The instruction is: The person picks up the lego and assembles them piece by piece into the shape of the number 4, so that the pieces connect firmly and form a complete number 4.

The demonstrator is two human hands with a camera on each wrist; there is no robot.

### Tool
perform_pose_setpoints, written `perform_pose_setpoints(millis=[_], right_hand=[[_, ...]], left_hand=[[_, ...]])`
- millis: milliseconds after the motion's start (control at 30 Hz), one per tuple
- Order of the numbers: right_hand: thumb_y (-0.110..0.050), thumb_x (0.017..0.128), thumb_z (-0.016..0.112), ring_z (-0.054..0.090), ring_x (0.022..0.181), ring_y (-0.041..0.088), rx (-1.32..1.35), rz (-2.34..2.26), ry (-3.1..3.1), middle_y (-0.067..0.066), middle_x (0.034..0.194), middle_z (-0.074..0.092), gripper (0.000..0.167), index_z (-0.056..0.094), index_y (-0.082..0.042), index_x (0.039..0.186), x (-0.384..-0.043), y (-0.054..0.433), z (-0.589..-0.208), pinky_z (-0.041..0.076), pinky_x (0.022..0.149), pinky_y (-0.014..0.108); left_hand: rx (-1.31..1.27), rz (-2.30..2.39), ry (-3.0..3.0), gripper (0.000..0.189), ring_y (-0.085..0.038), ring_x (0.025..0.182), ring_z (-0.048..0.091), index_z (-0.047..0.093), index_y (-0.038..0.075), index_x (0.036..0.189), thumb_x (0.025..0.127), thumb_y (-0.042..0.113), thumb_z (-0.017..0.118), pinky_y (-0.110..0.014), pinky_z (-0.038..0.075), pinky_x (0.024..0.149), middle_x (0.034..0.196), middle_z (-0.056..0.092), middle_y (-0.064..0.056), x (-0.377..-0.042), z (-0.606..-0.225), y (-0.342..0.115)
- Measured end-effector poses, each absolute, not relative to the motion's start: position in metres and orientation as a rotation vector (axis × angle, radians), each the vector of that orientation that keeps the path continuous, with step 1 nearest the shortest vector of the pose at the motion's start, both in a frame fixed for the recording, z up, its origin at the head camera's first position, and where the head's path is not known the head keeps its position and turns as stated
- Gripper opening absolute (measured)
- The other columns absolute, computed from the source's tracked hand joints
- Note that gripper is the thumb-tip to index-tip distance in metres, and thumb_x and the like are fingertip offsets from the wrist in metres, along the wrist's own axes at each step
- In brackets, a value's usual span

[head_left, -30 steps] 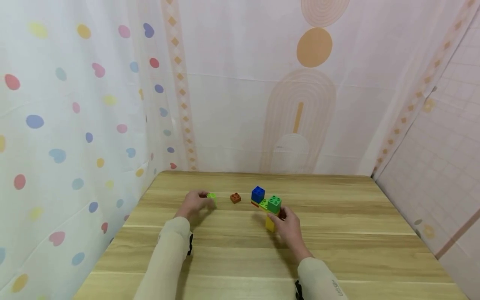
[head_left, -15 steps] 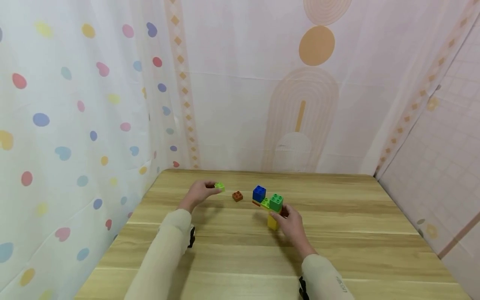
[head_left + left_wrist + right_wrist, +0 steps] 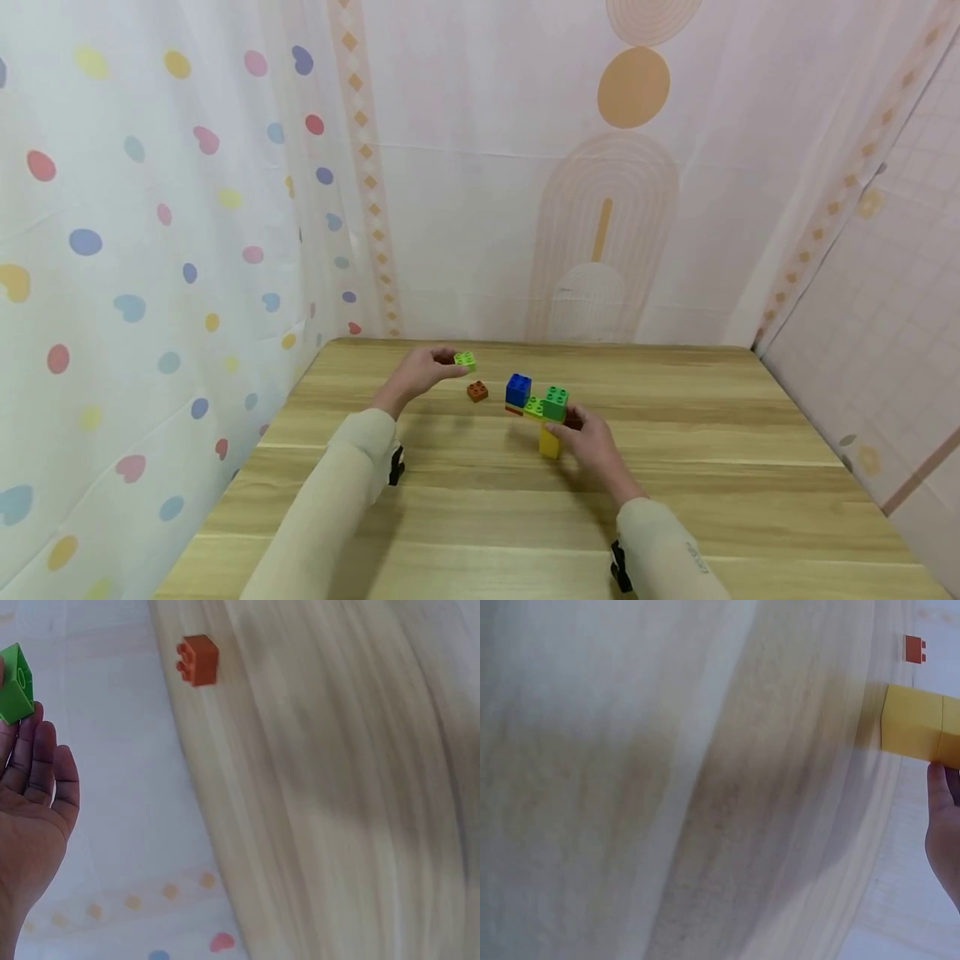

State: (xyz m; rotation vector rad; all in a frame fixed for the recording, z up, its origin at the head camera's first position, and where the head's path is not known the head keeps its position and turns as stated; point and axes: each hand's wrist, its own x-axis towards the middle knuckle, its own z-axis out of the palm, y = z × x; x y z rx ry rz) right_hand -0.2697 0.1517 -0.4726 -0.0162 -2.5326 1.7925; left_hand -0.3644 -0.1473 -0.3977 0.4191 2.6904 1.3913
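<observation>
Above the back of the table my left hand pinches a lime-green toy brick between thumb and fingers. The left wrist view shows the same lime-green brick at its left edge, its hollow underside partly visible. My right hand grips a built-up brick assembly by its right-hand column. That column has a green brick on top and yellow bricks below. A lime-green piece bridges leftward to a blue brick, with a thin red piece under it. Parts of the column are hidden by the fingers.
A loose orange-brown brick lies studs up on the wooden table, between the left hand and the assembly. Patterned curtains stand behind the table and at its sides.
My left hand has lifted the lime-green brick off the table and carried it right and toward the back, past the orange-brown brick. The right hand keeps its grip on the assembly.
</observation>
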Motion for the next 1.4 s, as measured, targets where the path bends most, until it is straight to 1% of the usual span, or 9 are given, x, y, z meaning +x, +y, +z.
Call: perform_pose_setpoints(millis=[67, 333, 600, 767, 1000, 1200, 1267, 1400], right_hand=[[-0.025, 0.092, 0.073, 0.060, 0.102, 0.022, 0.003, 1.779, -2.551, 0.008, 0.114, 0.066, 0.040, 0.063, -0.005, 0.125, -0.270, 0.154, -0.473, 0.051, 0.089, 0.038], [-0.025, 0.092, 0.073, 0.060, 0.101, 0.019, 0.033, 1.775, -2.594, 0.004, 0.111, 0.066, 0.035, 0.065, -0.009, 0.123, -0.272, 0.162, -0.472, 0.050, 0.089, 0.038], [-0.026, 0.091, 0.074, 0.060, 0.096, 0.019, 0.093, 1.773, -2.618, 0.004, 0.106, 0.067, 0.032, 0.068, -0.007, 0.118, -0.276, 0.166, -0.471, 0.050, 0.085, 0.036], [-0.023, 0.092, 0.074, 0.060, 0.095, 0.018, 0.128, 1.801, -2.626, 0.002, 0.105, 0.068, 0.028, 0.070, -0.008, 0.115, -0.279, 0.170, -0.472, 0.049, 0.086, 0.036], [-0.026, 0.093, 0.072, 0.061, 0.100, 0.018, 0.158, 1.812, -2.657, 0.002, 0.108, 0.069, 0.031, 0.069, -0.008, 0.118, -0.281, 0.175, -0.469, 0.047, 0.094, 0.043], [-0.029, 0.093, 0.071, 0.060, 0.105, 0.019, 0.134, 1.813, -2.696, 0.001, 0.112, 0.068, 0.034, 0.068, -0.011, 0.122, -0.280, 0.176, -0.466, 0.044, 0.099, 0.048], [-0.030, 0.093, 0.071, 0.060, 0.108, 0.020, 0.129, 1.821, -2.702, 0.001, 0.114, 0.068, 0.035, 0.068, -0.012, 0.122, -0.281, 0.176, -0.464, 0.043, 0.100, 0.049], [-0.029, 0.094, 0.071, 0.060, 0.110, 0.021, 0.133, 1.836, -2.706, 0.001, 0.115, 0.068, 0.034, 0.068, -0.012, 0.123, -0.280, 0.176, -0.463, 0.042, 0.101, 0.050]], left_hand=[[0.444, 1.392, 2.686, 0.040, -0.025, 0.098, 0.060, 0.070, 0.012, 0.117, 0.088, 0.039, 0.076, -0.040, 0.048, 0.082, 0.106, 0.066, -0.005, -0.363, -0.394, -0.143], [0.531, 1.364, 2.678, 0.046, -0.022, 0.099, 0.059, 0.068, 0.010, 0.125, 0.089, 0.037, 0.076, -0.038, 0.049, 0.081, 0.109, 0.065, -0.005, -0.355, -0.380, -0.122], [0.631, 1.342, 2.661, 0.046, -0.023, 0.101, 0.057, 0.067, 0.009, 0.127, 0.089, 0.035, 0.075, -0.039, 0.048, 0.082, 0.110, 0.064, -0.005, -0.351, -0.371, -0.102], [0.687, 1.313, 2.623, 0.047, -0.022, 0.100, 0.057, 0.066, 0.009, 0.129, 0.090, 0.034, 0.075, -0.038, 0.049, 0.083, 0.110, 0.064, -0.004, -0.347, -0.366, -0.085], [0.771, 1.261, 2.595, 0.043, -0.019, 0.097, 0.057, 0.068, 0.010, 0.125, 0.089, 0.033, 0.075, -0.035, 0.048, 0.082, 0.106, 0.064, -0.001, -0.345, -0.365, -0.061], [0.849, 1.296, 2.505, 0.033, -0.022, 0.091, 0.058, 0.071, 0.012, 0.117, 0.090, 0.030, 0.075, -0.033, 0.051, 0.076, 0.102, 0.064, -0.003, -0.340, -0.367, -0.045], [0.854, 1.301, 2.497, 0.033, -0.021, 0.093, 0.058, 0.071, 0.012, 0.117, 0.090, 0.030, 0.076, -0.033, 0.052, 0.076, 0.102, 0.064, -0.002, -0.339, -0.368, -0.041], [0.866, 1.259, 2.526, 0.035, -0.019, 0.097, 0.057, 0.071, 0.013, 0.119, 0.089, 0.031, 0.076, -0.033, 0.051, 0.081, 0.102, 0.064, 0.001, -0.338, -0.373, -0.033]])
